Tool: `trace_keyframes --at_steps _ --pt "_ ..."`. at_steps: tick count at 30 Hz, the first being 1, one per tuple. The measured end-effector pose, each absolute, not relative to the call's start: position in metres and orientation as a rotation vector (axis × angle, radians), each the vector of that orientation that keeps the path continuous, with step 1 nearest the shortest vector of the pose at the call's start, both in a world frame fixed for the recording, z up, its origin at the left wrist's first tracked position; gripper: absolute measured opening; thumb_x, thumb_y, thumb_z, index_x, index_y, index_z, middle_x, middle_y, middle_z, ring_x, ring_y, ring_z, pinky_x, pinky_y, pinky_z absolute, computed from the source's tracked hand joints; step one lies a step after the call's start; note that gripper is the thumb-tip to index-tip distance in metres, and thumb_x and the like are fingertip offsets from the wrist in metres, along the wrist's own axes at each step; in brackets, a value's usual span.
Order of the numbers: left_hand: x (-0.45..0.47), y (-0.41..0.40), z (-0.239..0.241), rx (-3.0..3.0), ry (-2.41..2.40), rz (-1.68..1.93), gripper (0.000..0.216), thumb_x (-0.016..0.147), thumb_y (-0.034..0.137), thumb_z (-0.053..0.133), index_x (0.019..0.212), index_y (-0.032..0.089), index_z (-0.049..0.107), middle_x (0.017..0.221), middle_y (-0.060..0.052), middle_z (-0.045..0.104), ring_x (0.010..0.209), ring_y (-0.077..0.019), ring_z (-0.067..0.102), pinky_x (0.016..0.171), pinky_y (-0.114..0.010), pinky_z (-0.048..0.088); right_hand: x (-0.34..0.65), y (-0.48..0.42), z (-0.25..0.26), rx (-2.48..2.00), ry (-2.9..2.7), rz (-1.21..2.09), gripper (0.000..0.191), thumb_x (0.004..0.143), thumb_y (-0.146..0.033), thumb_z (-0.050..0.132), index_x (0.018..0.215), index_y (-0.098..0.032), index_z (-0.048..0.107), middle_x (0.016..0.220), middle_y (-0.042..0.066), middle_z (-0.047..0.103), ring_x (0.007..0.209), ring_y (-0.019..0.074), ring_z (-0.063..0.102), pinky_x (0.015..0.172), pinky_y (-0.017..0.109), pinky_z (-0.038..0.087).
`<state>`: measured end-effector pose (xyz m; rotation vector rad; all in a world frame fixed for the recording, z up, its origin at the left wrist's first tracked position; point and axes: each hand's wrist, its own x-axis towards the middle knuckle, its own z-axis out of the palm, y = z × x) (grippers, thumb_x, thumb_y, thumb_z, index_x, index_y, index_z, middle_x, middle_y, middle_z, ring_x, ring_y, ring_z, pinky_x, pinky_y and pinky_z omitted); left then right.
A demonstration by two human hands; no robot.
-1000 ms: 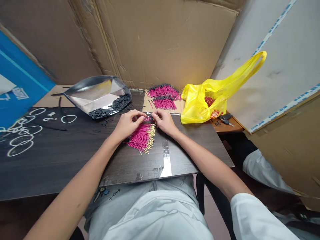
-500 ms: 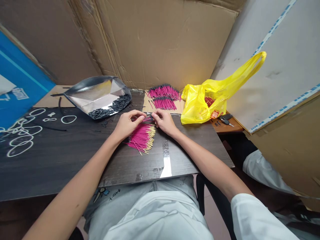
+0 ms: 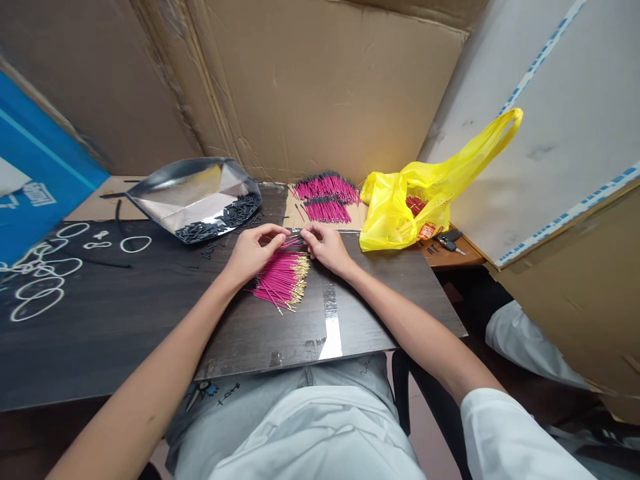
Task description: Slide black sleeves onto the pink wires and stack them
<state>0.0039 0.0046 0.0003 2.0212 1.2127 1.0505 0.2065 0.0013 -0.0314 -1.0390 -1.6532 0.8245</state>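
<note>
Both hands up at the far side of the dark wood-grain tabletop [image 3: 150, 327], fingertips almost meeting. Left hand [image 3: 253, 255]: thumb and index closed to a narrow pinch on a thin magenta-and-dark wire piece [image 3: 295, 241]. Right hand [image 3: 327, 249]: same narrow pinch at the other side of that piece. Remaining fingers curled. Can't tell exactly where each pad sits on it, too small

Wire piece is just beyond the fanned heap of magenta wires with gold-coloured metal tips [image 3: 277, 277], heap flat on the table below the hands, tips pointing right

Supplies around: open silver foil bag [image 3: 170, 200], back left, with short black tubes [image 3: 240, 211] inside; a few loose black bits [image 3: 210, 250] on the table just beside it. Two rows of magenta wires with black ends [image 3: 327, 210] sit behind the hands on a cardboard sheet [image 3: 356, 217]. Yellow plastic carrier bag [image 3: 383, 217] right of those, red pieces [image 3: 415, 204] inside

My read: fine fingertip work at one wire, probably at its dark end, mid-step. Next move calls for a steady light pinch both sides, ends kept in line, without dragging the heap underneath
</note>
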Motion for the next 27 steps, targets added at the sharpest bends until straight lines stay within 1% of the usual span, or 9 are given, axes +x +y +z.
trace_keyframes --at_steps 5,12,19,23,27 --pt "0.006 0.003 0.002 2.038 1.224 1.057 0.033 0.088 0.047 0.064 0.097 0.017 0.077 0.091 -0.007 0.078 0.078 -0.0212 0.068 0.074 -0.031 0.05 0.206 0.001 -0.03 -1.055 -1.671 0.833 0.025 0.1 -0.04 0.052 0.086 -0.02 0.057 0.07 -0.003 0.058 0.059 0.0123 0.055 0.064 0.024 0.044" --pt "0.009 0.001 -0.001 2.012 1.216 1.066 0.035 0.087 0.048 0.065 0.097 0.017 0.078 0.088 -0.007 0.079 0.078 -0.0222 0.069 0.075 -0.032 0.052 0.201 -0.006 -0.026 -1.026 -1.701 0.694 0.02 0.098 -0.037 0.056 0.089 -0.019 0.062 0.08 0.0 0.064 0.076 0.0159 0.059 0.074 0.027 0.045" --pt "0.011 0.0 -0.003 1.9 1.214 1.146 0.038 0.081 0.052 0.074 0.096 0.018 0.081 0.093 -0.009 0.081 0.083 -0.0246 0.072 0.079 -0.034 0.055 0.2 -0.008 -0.027 -1.01 -1.67 0.745 0.022 0.099 -0.039 0.054 0.09 -0.02 0.06 0.076 0.0 0.062 0.073 0.0164 0.059 0.072 0.027 0.045" --pt "0.012 0.001 -0.004 1.847 1.204 1.159 0.039 0.078 0.053 0.077 0.096 0.018 0.081 0.089 -0.008 0.08 0.08 -0.0239 0.073 0.076 -0.033 0.056 0.2 -0.008 -0.025 -1.013 -1.692 0.681 0.02 0.099 -0.036 0.054 0.089 -0.02 0.061 0.078 0.0 0.063 0.076 0.0164 0.059 0.074 0.027 0.045" --pt "0.011 0.003 -0.006 1.871 1.216 1.141 0.039 0.08 0.054 0.075 0.095 0.018 0.081 0.086 -0.008 0.08 0.077 -0.0229 0.072 0.073 -0.031 0.055 0.199 -0.009 -0.024 -1.019 -1.702 0.665 0.019 0.098 -0.035 0.055 0.088 -0.02 0.061 0.078 0.0 0.063 0.077 0.0165 0.059 0.076 0.027 0.045"
